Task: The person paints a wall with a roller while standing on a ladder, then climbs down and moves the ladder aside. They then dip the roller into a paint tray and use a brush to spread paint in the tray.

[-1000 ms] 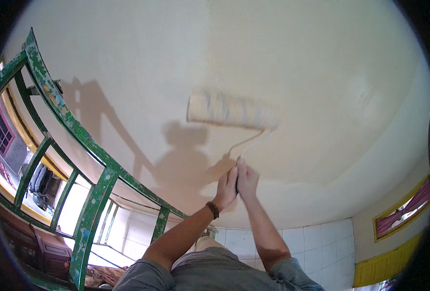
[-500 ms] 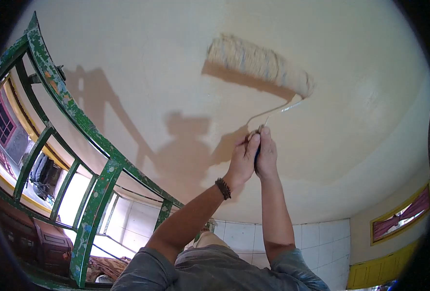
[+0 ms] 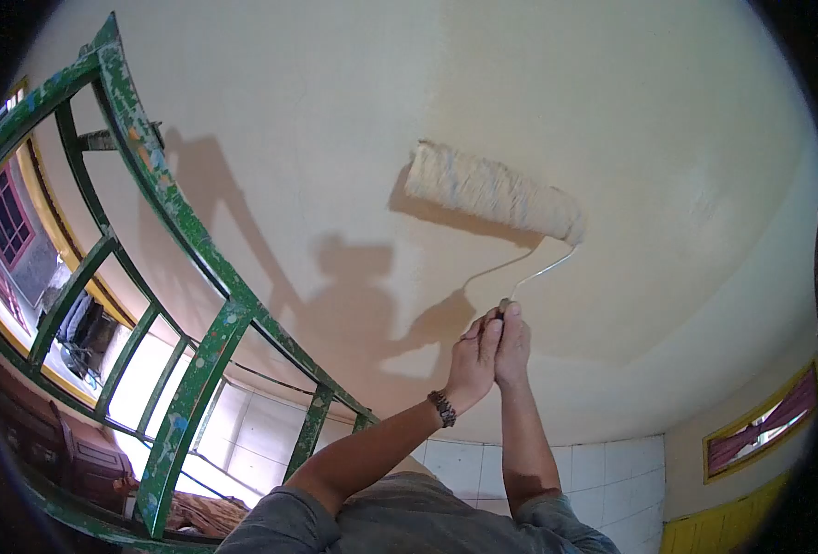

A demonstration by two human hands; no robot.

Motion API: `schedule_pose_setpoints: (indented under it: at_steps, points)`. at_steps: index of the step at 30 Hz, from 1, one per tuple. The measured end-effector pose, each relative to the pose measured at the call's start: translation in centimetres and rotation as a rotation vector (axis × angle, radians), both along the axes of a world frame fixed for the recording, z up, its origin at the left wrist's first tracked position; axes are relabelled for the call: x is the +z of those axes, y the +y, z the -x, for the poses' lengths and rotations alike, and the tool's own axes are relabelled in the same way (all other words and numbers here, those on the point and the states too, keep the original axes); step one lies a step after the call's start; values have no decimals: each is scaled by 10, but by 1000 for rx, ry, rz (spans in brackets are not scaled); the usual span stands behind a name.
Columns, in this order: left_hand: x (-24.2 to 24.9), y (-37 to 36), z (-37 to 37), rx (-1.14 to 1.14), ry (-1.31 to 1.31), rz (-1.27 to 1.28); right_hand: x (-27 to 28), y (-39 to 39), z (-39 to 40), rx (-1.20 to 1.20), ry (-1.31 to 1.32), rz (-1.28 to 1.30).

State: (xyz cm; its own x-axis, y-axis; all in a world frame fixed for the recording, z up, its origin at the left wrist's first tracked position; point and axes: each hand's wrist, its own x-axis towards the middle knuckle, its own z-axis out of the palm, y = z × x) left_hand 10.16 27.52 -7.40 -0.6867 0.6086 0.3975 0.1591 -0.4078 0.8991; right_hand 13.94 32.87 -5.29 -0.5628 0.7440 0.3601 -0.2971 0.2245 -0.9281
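Our left hand (image 3: pixel 471 371) and right hand (image 3: pixel 513 355) clamp the roller (image 3: pixel 494 193). Uneven pressure from us could streak the wall (image 3: pixel 575 92).

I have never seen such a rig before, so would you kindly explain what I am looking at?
There is no machine here: a person works bare-handed, and every picture comes from one camera on their head. The left hand, with a dark bracelet at its wrist, and the right hand together grip a paint roller. It is held up at a pale surface, where shadows fall; whether it touches, I cannot tell. To the left stands a paint-spattered green frame.
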Motion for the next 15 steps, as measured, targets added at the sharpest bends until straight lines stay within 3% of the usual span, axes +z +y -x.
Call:
schedule_pose_setpoints:
  at_steps: [3,7,12,13,15]
  points:
    - [18,10,-1,-38,-23,-21,21,5,-1,-69,-7,-105]
    - [20,30,0,-174,-155,-58,29,18,-1,-146,-41,-43]
    - [3,5,-3,-394,-353,272,-9,9,-14,-283,-224,-58]
    - [0,8,-4,-392,-356,273,-10,10,-14,-281,-227,-57]
    - [-5,20,-5,-286,-234,27,-3,12,-13,-288,-205,-70]
